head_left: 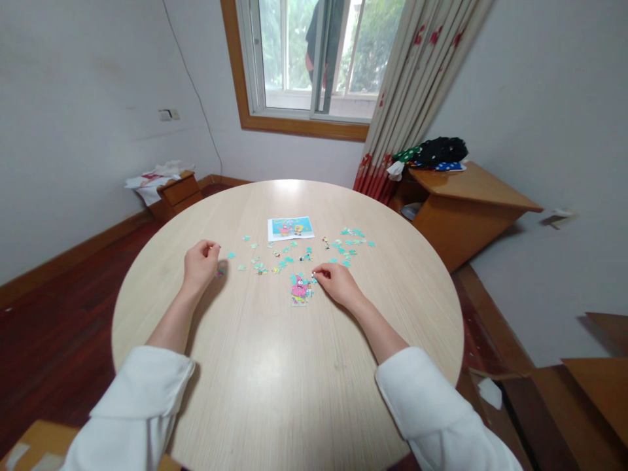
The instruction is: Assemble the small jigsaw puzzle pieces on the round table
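On a round table, a partly assembled jigsaw puzzle (299,292) shows a pink starfish character with turquoise around it. My right hand (337,282) is at its upper right edge, thumb and forefinger pinched on a small puzzle piece (314,275). Farther left, my left hand (200,265) is raised a little above the tabletop with its fingertips pressed together; what they hold is too small to make out. A pinkish loose piece (220,271) lies just beside that hand. Several turquoise and yellow loose pieces (261,268) are spread between the hands.
Behind the pieces lies a printed reference picture (290,229). More turquoise pieces (350,243) are scattered at the right on the pale wooden table (265,379). A wooden cabinet (471,203) with cloths stands beyond the table's right edge, near a curtain (407,85) and window.
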Demonstrator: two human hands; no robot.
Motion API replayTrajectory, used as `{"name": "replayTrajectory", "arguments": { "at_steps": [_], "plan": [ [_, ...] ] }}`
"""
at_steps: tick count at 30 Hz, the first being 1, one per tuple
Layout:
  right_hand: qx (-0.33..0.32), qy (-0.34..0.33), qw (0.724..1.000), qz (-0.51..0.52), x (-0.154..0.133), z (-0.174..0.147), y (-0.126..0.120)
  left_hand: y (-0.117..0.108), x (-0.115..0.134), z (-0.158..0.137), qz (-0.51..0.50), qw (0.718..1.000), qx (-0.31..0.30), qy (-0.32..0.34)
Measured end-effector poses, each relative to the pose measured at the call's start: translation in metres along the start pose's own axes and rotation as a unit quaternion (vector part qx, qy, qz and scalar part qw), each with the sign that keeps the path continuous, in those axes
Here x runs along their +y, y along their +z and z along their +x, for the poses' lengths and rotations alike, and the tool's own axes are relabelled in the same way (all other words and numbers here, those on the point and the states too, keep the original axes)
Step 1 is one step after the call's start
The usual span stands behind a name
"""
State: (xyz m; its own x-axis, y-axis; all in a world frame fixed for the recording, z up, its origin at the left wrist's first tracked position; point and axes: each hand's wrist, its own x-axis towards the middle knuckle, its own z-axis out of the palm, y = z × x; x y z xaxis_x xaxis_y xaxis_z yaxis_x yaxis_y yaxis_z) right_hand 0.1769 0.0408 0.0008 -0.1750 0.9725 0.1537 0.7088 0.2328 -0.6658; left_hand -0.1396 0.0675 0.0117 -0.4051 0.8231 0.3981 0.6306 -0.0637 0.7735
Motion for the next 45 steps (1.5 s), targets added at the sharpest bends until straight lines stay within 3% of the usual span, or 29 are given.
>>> {"name": "replayTrajectory", "arguments": {
  "at_steps": [6,9,13,16,36,41,45],
  "plan": [
    [0.008,0.007,1.000,0.027,-0.0003,0.0004,0.0004,0.0009,-0.0027,0.0009,-0.002,1.000,-0.002,0.005],
    [0.013,0.033,0.995,0.090,0.0007,0.0025,-0.0007,0.0011,-0.0033,0.0017,0.006,1.000,-0.003,0.005],
    [-0.032,0.065,0.972,0.225,0.0022,0.0032,-0.0043,0.0012,-0.0032,0.0020,0.011,1.000,-0.002,0.002],
    [-0.063,0.060,0.961,0.262,0.0025,0.0012,-0.0061,0.0011,-0.0032,0.0021,0.007,1.000,-0.003,0.000],
    [-0.087,0.075,0.962,0.247,0.0045,-0.0005,-0.0028,-0.0004,0.0014,0.0001,-0.004,1.000,-0.008,-0.002],
    [-0.075,0.059,0.971,0.219,0.0071,0.0011,-0.0023,0.0005,-0.0003,0.0013,0.005,1.000,-0.002,0.002],
    [-0.022,0.055,0.982,0.182,0.0084,0.0053,-0.0002,0.0013,-0.0039,0.0030,0.000,1.000,-0.004,0.008]
  ]
}}
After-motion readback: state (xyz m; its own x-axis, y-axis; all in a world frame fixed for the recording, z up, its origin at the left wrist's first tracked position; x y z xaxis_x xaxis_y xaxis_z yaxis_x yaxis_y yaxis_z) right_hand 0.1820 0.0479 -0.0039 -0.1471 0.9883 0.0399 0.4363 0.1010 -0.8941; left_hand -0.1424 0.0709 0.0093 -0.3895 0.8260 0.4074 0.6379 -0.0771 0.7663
